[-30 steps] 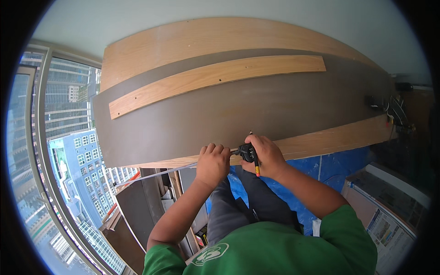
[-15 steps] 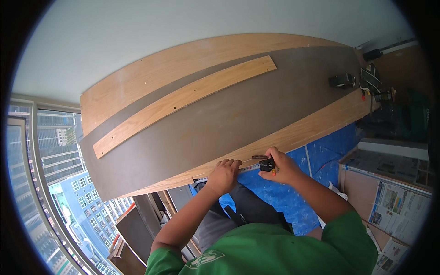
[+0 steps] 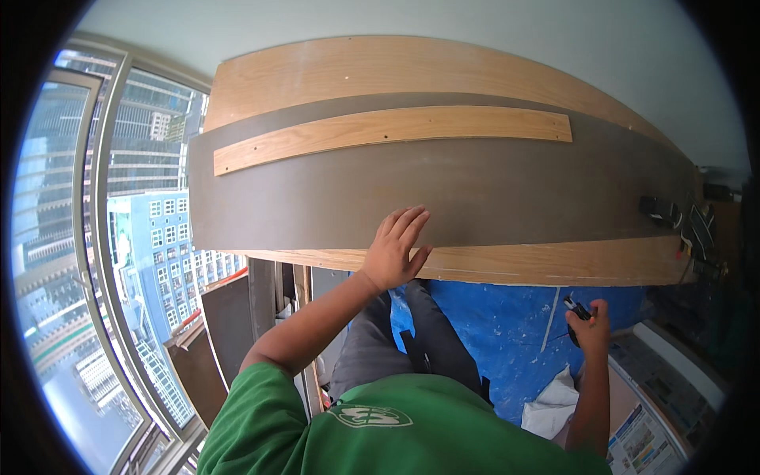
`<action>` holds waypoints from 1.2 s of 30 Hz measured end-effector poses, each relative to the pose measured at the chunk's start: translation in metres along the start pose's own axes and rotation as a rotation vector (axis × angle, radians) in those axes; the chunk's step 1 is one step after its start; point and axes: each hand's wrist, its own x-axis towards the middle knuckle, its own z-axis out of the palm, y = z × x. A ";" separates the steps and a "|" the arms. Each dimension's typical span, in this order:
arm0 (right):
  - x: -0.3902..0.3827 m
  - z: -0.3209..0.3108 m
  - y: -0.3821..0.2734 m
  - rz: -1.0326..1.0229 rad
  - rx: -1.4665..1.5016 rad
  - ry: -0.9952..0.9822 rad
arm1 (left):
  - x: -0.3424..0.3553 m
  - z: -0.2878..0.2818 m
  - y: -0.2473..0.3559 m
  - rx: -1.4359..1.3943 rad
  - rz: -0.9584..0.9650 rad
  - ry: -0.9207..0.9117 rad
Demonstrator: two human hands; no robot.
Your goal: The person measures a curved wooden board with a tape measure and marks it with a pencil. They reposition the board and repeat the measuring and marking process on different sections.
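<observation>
Since half a second ago, the right hand (image 3: 590,326) has swung away from the board edge, out to the right, carrying a black tape measure (image 3: 581,310), while the left hand (image 3: 396,249) has gone from the board's near edge onto the grey panel (image 3: 507,190). Seen from above, the left fingers are straight and nearly together, thumb spread apart, with nothing visible in their hold; whether the palm presses down cannot be told. The right fingers are curled around the tape measure, hiding part of it, above a blue sheet (image 3: 507,317) on the floor.

The grey panel lies lengthwise across the view. Pale wood shows along both its long sides: a far board (image 3: 356,67) and a near board (image 3: 546,261). A narrow wooden strip (image 3: 396,127) with dark holes rests on the panel, beyond the left hand. At the panel's right end sits a dark object (image 3: 659,210), too dim to identify. A crumpled white bag (image 3: 554,400) lies near the right forearm. On the left, tall windows (image 3: 146,158) look onto city buildings.
</observation>
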 end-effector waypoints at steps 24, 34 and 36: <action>0.222 0.071 -0.084 -0.486 0.090 0.610 | 0.122 -0.108 -0.178 0.709 -0.139 -0.397; 0.000 0.155 -0.121 -0.694 0.470 0.210 | -0.062 -0.171 -0.129 0.478 -0.491 -0.101; -0.043 0.188 -0.137 -0.768 0.470 0.145 | -0.106 -0.167 -0.135 0.463 -0.582 -0.016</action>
